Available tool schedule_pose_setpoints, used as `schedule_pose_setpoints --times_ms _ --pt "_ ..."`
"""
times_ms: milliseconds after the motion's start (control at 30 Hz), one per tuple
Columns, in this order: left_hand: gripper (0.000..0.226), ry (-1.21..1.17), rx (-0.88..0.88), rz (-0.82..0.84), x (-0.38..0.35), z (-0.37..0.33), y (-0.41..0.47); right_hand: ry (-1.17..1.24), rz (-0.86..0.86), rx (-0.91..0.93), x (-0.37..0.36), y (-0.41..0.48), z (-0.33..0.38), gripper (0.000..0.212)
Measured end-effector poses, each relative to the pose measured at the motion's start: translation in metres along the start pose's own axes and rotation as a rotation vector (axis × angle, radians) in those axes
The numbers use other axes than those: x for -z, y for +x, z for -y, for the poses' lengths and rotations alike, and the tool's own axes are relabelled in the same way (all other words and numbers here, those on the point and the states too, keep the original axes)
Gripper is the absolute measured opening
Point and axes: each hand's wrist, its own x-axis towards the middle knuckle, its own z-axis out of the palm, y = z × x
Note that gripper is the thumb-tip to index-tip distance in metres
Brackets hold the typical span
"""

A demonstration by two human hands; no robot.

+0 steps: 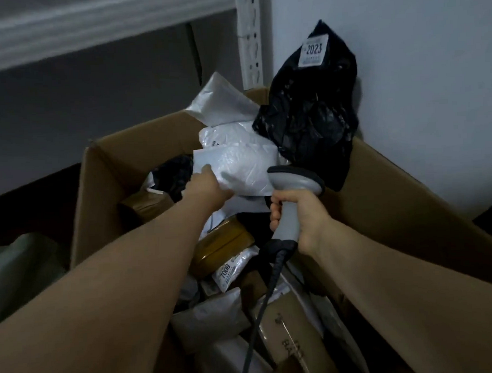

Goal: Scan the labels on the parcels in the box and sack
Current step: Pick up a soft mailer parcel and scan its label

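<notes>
The left hand (207, 185) reaches into the cardboard box (396, 195) and pinches the near edge of a white poly parcel (246, 165) lying on top of the heap. The right hand (299, 215) has its fingers wrapped tight round the handle of a grey corded scanner (294, 182), its head just beside that same parcel and aimed toward it.

No label shows on the upturned face. So, to my eye, the good move is to turn or tilt the parcel until its label meets the scanner's window, pull the plastic flat so creases don't break the barcode, and keep the cable off the pile.

Readable writing is scarce. A black bag parcel (307, 120) propped against the wall at the box's far corner carries a white label (313, 50) reading "2023", and lower in the heap another label (229, 272) reads "7009". Print on a brown carton (286, 321) near the bottom is too blurred to make out.
</notes>
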Motion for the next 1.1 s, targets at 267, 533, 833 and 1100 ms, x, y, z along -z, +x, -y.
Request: schedule_pose_setpoints --times_ms 267,533,833,1100 --pt "0.107 0.396 -0.236 -0.079 -0.060 -0.008 0.055 -0.103 0.081 -0.065 0.009 0.049 -0.008 0.017" --pt "0.029 -0.025 -0.041 -0.172 -0.025 0.002 0.027 -0.284 0.126 0.006 0.002 0.016 -0.009 0.010" --pt "0.027 -1.171 0.324 -0.215 0.091 0.011 -0.111 -0.582 0.076 0.249 -0.030 -0.120 0.008 0.016" --pt "0.023 -1.322 0.304 -0.150 0.157 0.017 -0.242 -0.890 0.152 0.366 -0.077 -0.245 0.002 0.012"
